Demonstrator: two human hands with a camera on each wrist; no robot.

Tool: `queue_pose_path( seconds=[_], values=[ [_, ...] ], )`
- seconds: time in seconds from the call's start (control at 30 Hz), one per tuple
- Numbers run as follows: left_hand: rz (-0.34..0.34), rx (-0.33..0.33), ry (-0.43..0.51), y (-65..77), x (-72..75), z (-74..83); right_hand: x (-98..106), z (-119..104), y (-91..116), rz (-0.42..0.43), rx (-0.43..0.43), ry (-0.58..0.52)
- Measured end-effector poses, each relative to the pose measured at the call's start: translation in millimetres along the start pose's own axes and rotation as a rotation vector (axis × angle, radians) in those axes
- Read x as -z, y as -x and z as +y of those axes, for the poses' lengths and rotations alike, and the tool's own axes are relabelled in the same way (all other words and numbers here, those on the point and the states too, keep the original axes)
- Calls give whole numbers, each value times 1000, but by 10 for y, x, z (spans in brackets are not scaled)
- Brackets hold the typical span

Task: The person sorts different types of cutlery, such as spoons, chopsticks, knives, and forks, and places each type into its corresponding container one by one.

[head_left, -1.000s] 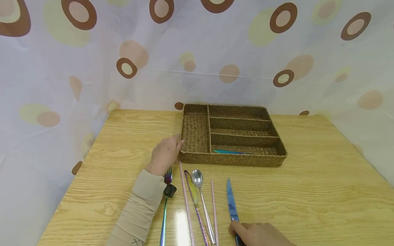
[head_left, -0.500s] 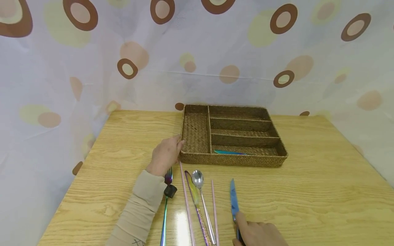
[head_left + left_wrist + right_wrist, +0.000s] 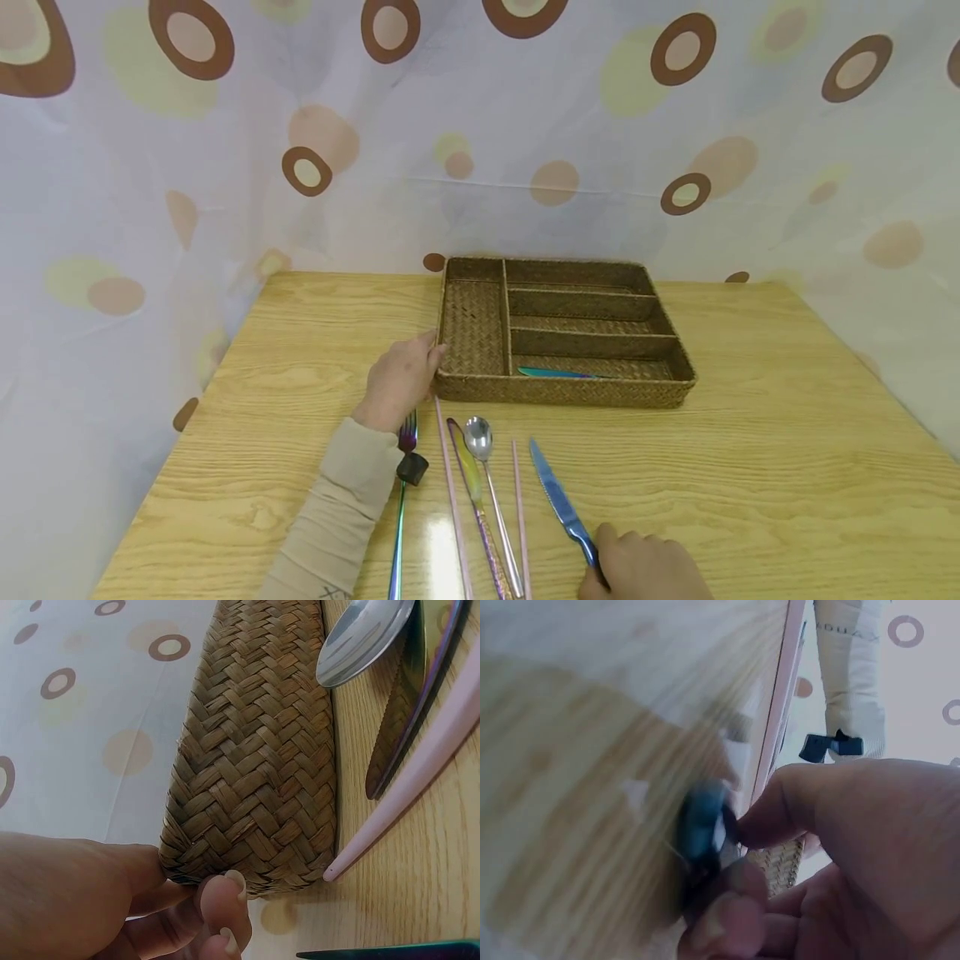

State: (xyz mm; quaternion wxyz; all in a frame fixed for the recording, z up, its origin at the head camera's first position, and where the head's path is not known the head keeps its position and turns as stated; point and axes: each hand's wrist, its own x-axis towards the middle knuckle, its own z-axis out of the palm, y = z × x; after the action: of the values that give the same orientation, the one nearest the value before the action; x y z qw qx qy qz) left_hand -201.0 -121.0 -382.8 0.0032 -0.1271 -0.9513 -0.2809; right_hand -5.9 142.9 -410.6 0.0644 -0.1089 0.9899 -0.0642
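My left hand (image 3: pixel 401 379) grips the front left corner of a brown woven cutlery tray (image 3: pixel 562 390), its thumb at the rim; in the left wrist view, fingertips (image 3: pixel 225 907) bend against the corner. A multicoloured knife (image 3: pixel 558 372) lies in the tray's front compartment. My right hand (image 3: pixel 648 567) holds a serrated blue knife (image 3: pixel 555 492) by the handle, blade angled forward and left, to the right of the loose cutlery. In the right wrist view the held handle (image 3: pixel 705 821) is blurred, between thumb and fingers.
In front of the tray lie two pink chopsticks (image 3: pixel 452 500) (image 3: pixel 520 508), a gold-purple knife (image 3: pixel 471 475), a silver spoon (image 3: pixel 480 437) and a multicoloured fork (image 3: pixel 407 433) partly under the left wrist. A patterned curtain (image 3: pixel 480 125) hangs behind the wooden table (image 3: pixel 787 467).
The blue knife first shifted slightly right, then its tip swung left, so it now lies more diagonally. My right hand moved slightly right. The left hand stays at the tray corner.
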Motion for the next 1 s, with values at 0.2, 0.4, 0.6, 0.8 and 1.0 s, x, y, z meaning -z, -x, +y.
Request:
queue_pose_path(
  seconds=[0.2,0.4,0.6,0.8,1.0],
  values=[
    [-2,12,7,-3,-3,-7,26,43,-13,12,-6,53],
    [-4,6,1,1,-7,-4,38,100,-19,-50,6,49],
    [3,-5,-5,-4,0,5,86,211,-31,-125,24,-32],
    [8,-1,-11,-13,4,0,165,279,-49,-88,133,-118],
    [-11,9,11,-9,-2,-2,289,331,-132,78,237,-125]
  ],
)
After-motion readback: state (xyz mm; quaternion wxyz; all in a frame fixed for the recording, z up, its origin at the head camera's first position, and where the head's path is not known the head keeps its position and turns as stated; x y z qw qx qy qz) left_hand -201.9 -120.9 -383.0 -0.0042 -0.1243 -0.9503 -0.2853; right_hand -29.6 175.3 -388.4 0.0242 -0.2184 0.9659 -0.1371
